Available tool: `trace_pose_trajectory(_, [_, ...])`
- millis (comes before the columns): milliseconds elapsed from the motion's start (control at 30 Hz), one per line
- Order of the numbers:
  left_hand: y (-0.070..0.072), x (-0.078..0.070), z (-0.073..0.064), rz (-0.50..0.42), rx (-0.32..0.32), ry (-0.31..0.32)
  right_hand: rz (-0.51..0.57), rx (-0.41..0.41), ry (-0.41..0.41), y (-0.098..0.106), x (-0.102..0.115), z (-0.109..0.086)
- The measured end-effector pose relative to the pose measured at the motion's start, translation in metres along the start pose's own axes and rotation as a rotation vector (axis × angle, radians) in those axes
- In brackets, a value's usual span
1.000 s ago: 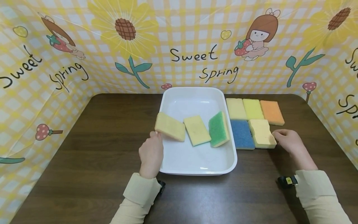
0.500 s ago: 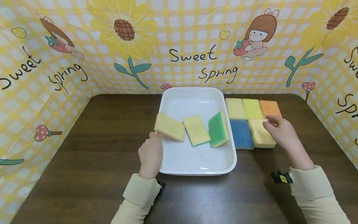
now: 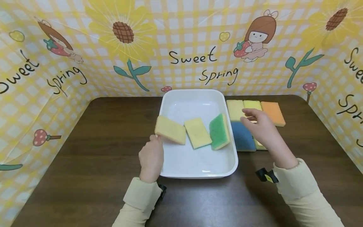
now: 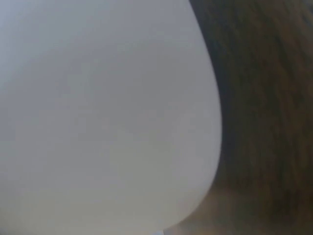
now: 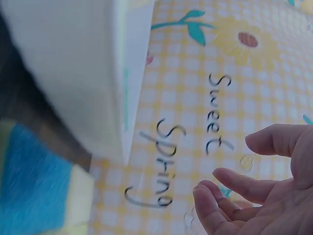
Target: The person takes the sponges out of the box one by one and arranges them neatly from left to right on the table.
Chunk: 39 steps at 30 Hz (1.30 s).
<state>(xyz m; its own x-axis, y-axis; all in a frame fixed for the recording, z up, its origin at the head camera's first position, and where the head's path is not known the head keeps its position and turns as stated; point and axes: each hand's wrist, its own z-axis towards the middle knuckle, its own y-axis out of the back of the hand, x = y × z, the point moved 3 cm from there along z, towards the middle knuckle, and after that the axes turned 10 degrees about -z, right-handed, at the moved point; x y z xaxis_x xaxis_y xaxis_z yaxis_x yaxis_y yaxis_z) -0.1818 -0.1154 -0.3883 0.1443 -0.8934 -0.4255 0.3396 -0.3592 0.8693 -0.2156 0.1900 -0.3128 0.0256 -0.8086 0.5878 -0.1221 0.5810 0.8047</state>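
Left hand [image 3: 151, 158]: fingers curled, gripping the left rim of the white tray [image 3: 195, 164]; whether they also touch the sponge above cannot be told.
Right hand [image 3: 261, 124]: fingers loosely bent, thumb wide apart from them, holding nothing; raised over the sponge group.
Left tray sponge [image 3: 170, 130]: pale yellow, tilted, directly above the left fingertips, one end over the tray rim.
Middle tray sponge [image 3: 198, 133]: pale yellow face, to the right of the left fingertips.
Green-faced sponge [image 3: 219, 132]: tilted against the tray's right wall, left of the right fingertips.
Pale yellow sponge [image 3: 234, 108]: just left of the right fingertips.
Bright yellow sponge [image 3: 251, 104]: partly hidden behind the right fingers.
Orange sponge [image 3: 273, 113]: right of the right fingers.
Blue sponge [image 3: 241, 137]: on the person's side of the right fingertips.
Wavy cream sponge [image 3: 260, 145]: mostly hidden below the right palm.
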Motion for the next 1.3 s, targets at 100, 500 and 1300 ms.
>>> trace_pose_trajectory(100, [0.0,0.0,0.0,0.001,0.005,0.003,0.009,0.008,0.011,-0.003,0.014,0.002])
trace_pose_trajectory(500, [-0.001,0.003,0.001,-0.012,0.037,0.024,0.054,0.033,0.07,-0.026,0.059,0.011])
trace_pose_trajectory(1300, [-0.001,0.0,-0.001,-0.009,-0.018,-0.003,-0.175,0.105,0.197,-0.084,0.105,0.038])
